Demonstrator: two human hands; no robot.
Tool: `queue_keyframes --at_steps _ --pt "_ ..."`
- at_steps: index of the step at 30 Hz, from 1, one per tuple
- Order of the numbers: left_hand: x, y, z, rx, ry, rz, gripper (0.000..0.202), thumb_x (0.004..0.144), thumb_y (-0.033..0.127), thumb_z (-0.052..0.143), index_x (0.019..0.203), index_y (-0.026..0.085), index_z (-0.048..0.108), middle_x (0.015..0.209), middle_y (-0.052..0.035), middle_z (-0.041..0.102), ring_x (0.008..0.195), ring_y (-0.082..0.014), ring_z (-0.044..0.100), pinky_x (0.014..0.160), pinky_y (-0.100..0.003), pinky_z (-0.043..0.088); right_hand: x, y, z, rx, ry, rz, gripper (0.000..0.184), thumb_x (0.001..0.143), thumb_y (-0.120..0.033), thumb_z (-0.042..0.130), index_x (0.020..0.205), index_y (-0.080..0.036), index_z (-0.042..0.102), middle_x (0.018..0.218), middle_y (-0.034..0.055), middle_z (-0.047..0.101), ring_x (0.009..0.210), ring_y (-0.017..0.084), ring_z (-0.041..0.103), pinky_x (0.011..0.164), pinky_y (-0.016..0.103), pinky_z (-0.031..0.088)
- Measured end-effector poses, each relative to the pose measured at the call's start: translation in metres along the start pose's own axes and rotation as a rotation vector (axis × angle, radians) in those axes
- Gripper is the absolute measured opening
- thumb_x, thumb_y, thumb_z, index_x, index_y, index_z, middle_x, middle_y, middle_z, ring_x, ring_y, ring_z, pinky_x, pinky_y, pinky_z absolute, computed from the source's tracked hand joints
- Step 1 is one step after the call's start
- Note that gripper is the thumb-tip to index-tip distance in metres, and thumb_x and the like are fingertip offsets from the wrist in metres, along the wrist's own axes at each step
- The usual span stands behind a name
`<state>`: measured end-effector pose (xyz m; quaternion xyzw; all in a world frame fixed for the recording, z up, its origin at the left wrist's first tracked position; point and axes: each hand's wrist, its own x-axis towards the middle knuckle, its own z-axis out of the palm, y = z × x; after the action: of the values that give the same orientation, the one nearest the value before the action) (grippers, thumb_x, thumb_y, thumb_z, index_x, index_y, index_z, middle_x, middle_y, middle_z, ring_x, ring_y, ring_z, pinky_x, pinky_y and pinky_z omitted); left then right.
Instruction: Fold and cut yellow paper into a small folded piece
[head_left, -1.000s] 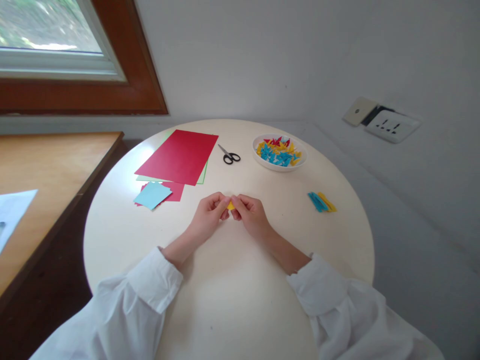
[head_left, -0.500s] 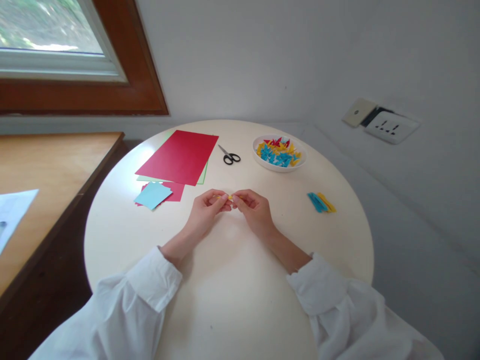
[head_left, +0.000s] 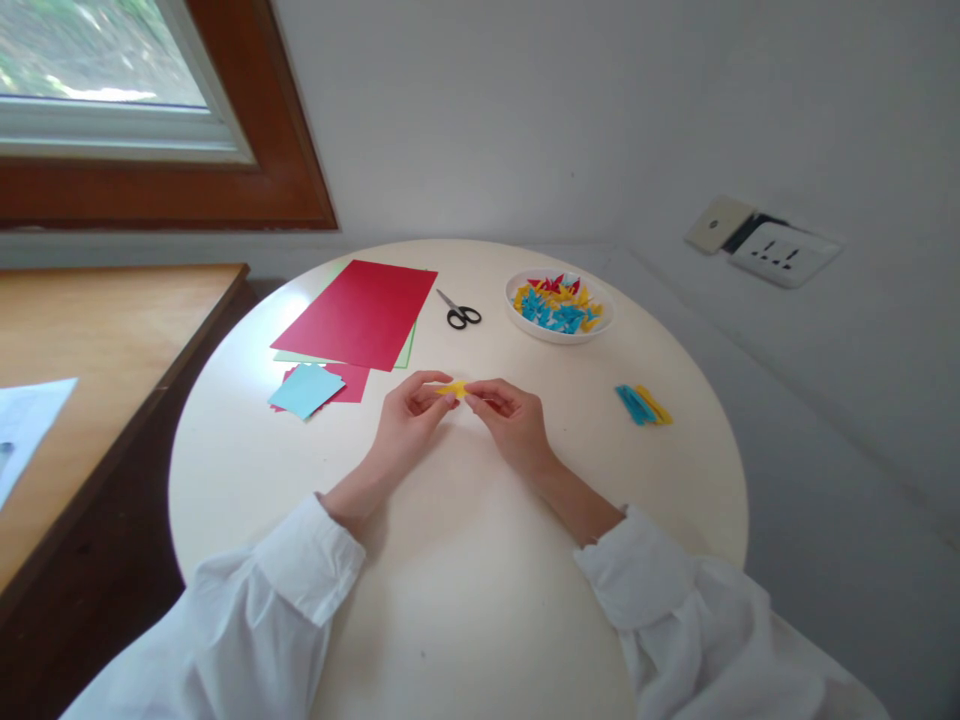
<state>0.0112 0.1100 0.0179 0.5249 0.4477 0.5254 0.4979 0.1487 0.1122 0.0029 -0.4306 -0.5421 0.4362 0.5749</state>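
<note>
Between my two hands is a small piece of folded yellow paper [head_left: 457,388], held just above the middle of the table. My left hand [head_left: 409,415] pinches its left side between thumb and fingers. On the other side, the thumb and fingertips of my right hand [head_left: 514,418] close on the paper's right end. Fingers partly cover the paper, so its full shape is hidden. Beyond my hands lie black-handled scissors [head_left: 459,314]. A white dish [head_left: 559,337] holds many small folded paper pieces in blue, yellow and red.
On the round white table [head_left: 465,600], red sheets [head_left: 356,312] lie over green ones at the back left. Light blue paper squares [head_left: 306,390] sit in front of them. Blue and yellow folded strips [head_left: 641,405] lie at the right. A wooden desk [head_left: 97,330] stands at left.
The yellow paper has turned and now shows a wider face between my fingers. My left fingers have lifted and spread slightly. Everything else on the table stays in place.
</note>
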Motion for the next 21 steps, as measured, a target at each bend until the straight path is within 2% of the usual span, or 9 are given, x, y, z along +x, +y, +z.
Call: queue_keyframes --at_steps 6,14,21 --pt "0.0012 -0.0038 -0.0005 0.075 0.011 0.069 0.011 0.065 0.023 0.068 0.072 0.016 0.064 0.07 -0.0008 0.065 0.062 -0.011 0.056 0.058 -0.023 0.043 0.002 0.0033 0.0005 0.036 0.0 -0.02 0.01 0.065 -0.024 0.068 0.074 -0.018 0.066 0.075 0.0019 0.066 0.07 0.014 0.061 0.067 0.027 0.049" --pt "-0.0007 -0.0041 0.0005 0.091 0.028 0.047 0.01 0.065 0.024 0.068 0.071 0.016 0.065 0.069 -0.0017 0.066 0.064 -0.0133 0.058 0.061 -0.025 0.044 0.0026 0.0068 -0.0003 0.026 -0.007 -0.058 0.005 0.067 -0.022 0.066 0.07 -0.018 0.064 0.07 0.0001 0.063 0.064 0.012 0.056 0.063 0.027 0.047" --pt "-0.0007 -0.0055 0.0019 0.001 0.02 0.01 0.012 0.063 0.023 0.069 0.07 0.015 0.064 0.07 -0.0021 0.066 0.066 -0.0136 0.059 0.063 -0.026 0.045 0.0024 0.0078 -0.0017 -0.02 -0.022 -0.102 0.002 0.07 -0.02 0.062 0.069 -0.019 0.062 0.068 -0.0008 0.06 0.061 0.012 0.055 0.061 0.027 0.046"
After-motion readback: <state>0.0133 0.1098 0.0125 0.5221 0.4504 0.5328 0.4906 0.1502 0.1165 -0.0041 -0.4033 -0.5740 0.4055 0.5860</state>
